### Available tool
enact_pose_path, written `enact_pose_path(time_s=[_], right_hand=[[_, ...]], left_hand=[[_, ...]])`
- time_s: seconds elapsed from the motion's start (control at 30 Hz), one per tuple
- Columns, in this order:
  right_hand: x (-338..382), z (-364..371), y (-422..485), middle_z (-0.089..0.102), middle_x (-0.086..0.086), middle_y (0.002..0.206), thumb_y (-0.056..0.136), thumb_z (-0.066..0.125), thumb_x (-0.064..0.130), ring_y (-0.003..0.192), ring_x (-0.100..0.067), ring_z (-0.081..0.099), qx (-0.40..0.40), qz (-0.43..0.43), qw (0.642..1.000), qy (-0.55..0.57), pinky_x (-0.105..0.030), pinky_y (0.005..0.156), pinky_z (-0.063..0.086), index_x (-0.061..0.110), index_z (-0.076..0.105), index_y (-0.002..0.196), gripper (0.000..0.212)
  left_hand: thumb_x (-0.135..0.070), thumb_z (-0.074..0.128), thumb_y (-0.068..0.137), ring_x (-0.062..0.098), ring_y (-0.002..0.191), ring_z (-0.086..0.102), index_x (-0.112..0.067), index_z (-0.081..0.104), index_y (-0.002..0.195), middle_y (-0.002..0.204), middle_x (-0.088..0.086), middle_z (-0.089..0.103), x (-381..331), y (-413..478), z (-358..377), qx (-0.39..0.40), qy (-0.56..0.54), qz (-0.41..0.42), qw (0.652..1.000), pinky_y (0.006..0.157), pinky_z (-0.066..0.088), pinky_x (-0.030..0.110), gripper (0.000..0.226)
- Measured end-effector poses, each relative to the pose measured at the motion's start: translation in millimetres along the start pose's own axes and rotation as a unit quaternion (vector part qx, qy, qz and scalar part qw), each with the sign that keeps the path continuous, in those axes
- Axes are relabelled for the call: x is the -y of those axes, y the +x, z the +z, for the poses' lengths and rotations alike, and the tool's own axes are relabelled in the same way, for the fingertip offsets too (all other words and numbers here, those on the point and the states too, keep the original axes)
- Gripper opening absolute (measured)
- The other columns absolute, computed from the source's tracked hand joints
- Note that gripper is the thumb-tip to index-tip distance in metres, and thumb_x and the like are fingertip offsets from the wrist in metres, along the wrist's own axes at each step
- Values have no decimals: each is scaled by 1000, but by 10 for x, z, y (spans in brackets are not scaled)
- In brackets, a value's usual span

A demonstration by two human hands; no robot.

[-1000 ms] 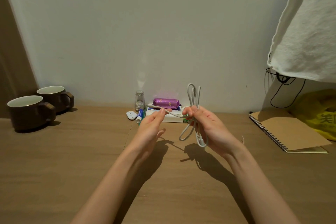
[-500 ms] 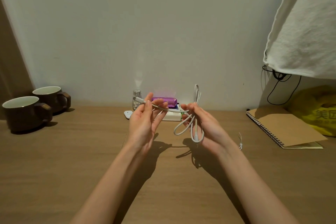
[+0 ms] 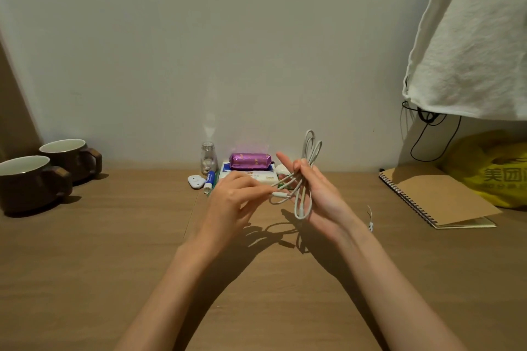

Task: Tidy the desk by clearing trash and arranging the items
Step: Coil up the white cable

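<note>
A: Where is the cable (image 3: 309, 157) right now?

B: You have it bundled in your right hand (image 3: 319, 194), held up above the desk (image 3: 114, 251) in front of the little pile at the wall. The loops run roughly upright: 1 end of the bundle pokes above your fingertips, the other hangs below your palm. Your right fingers are loosely curled, pinning the loops against the palm.

A: And my left hand (image 3: 231, 202)?

B: Just beside the right, to its left, fingers pinched on the free plug end (image 3: 278, 194). That short tail lies almost level, crossing the bundle's long axis. So the left hand is the one placed to wind the tail around the middle of the loops, I'd judge.

A: Anything readable nearby?

B: The yellow bag (image 3: 490, 171) at far right carries large Chinese characters, "美团" by the look of them. The purple packet (image 3: 250, 160) and the white pack (image 3: 256, 177) under it have print too small to read, as does the blue tube (image 3: 209, 178).

A: Else on the desk?

B: 2 brown mugs (image 3: 37, 177) at left, a spiral notebook (image 3: 436, 196) at right, well apart from your hands.
</note>
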State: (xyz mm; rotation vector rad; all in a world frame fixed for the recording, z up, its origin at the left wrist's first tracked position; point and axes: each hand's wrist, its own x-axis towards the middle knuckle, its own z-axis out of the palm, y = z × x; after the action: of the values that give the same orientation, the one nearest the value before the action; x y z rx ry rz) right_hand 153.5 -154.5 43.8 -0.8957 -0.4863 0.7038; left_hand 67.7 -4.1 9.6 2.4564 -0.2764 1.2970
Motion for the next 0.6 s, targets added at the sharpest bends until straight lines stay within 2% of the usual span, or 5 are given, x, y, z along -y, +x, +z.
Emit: enact_pose_path(time_s=[0.07,0.27,0.33,0.47,0.6], right_hand=[[21,-4,-12,67,-3,124,101,38,23,107,-18,66,1,-4,999,-34,-35,83,57,10,51,84,25],[-70,-12,47,66,7,125,94,44,34,129,-16,50,-11,-40,991,-129,-45,109,38,15,54,90,22],[-110,-2,60,66,6,124,95,44,33,128,-17,51,-20,-51,993,-107,-50,113,32,15,56,95,21],[-140,46,46,66,0,124,101,39,23,115,-17,62,-29,-44,999,1,-50,106,42,9,55,105,21],[-128,39,38,65,-1,126,102,38,23,117,-19,61,-29,-32,998,36,-52,110,37,11,55,100,21]], left_hand=[[-29,56,86,16,76,54,-20,74,99,80,-3,68,3,-10,15,9,23,11,1000,55,48,35,24],[-35,62,82,10,68,47,-29,76,93,75,-10,69,-84,-13,-49,40,120,-3,992,53,38,26,18],[-36,67,81,9,63,44,-30,76,88,71,-12,70,-127,-28,-49,30,132,-21,991,51,35,24,13],[-35,75,76,10,60,46,-29,77,85,67,-11,71,-194,-35,-39,1,122,-77,990,48,41,29,12],[-27,81,71,9,58,47,-26,77,83,62,-8,67,-256,-28,-31,-34,88,-117,989,44,44,31,13]])
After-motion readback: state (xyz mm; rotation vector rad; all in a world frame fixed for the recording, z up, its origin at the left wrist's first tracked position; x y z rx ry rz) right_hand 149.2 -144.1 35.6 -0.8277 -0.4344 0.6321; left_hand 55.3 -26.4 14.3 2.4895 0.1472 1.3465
